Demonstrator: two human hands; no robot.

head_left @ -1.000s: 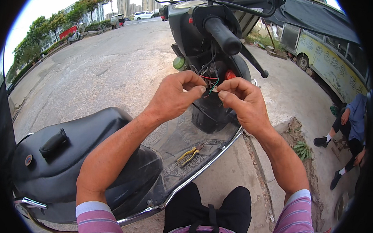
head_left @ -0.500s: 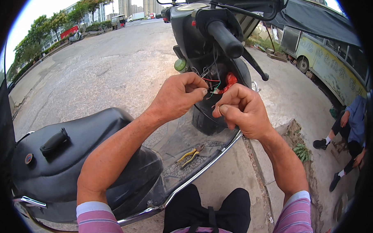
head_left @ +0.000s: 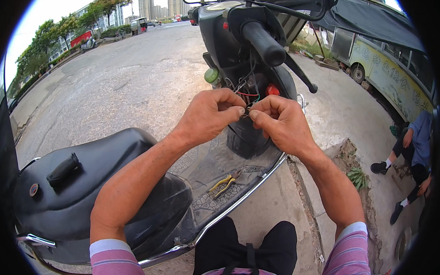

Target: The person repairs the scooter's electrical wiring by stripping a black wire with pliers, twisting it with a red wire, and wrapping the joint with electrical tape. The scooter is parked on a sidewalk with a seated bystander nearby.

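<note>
My left hand (head_left: 208,115) pinches a thin wire end between thumb and forefinger, in front of the open front panel of a black scooter (head_left: 218,50). My right hand (head_left: 282,124), also in a pinch, meets it tip to tip on thin wire (head_left: 246,114). Fingers hide most of what lies between them. Just beyond, a red wire (head_left: 249,94) and other loose wires come out of the panel opening. A bright red piece (head_left: 272,90), perhaps plastic, shows behind my right hand.
Yellow-handled pliers (head_left: 224,183) lie on the scooter's footboard. On the black seat (head_left: 103,157) rest a roll of tape (head_left: 34,189) and a black pouch-like item (head_left: 64,170). The handlebar grip (head_left: 263,43) and brake lever (head_left: 302,75) overhang the work. A person (head_left: 416,149) sits at right.
My right hand has moved left and slightly up, bringing its fingertips to those of my left hand. The left hand has stayed nearly in place.
</note>
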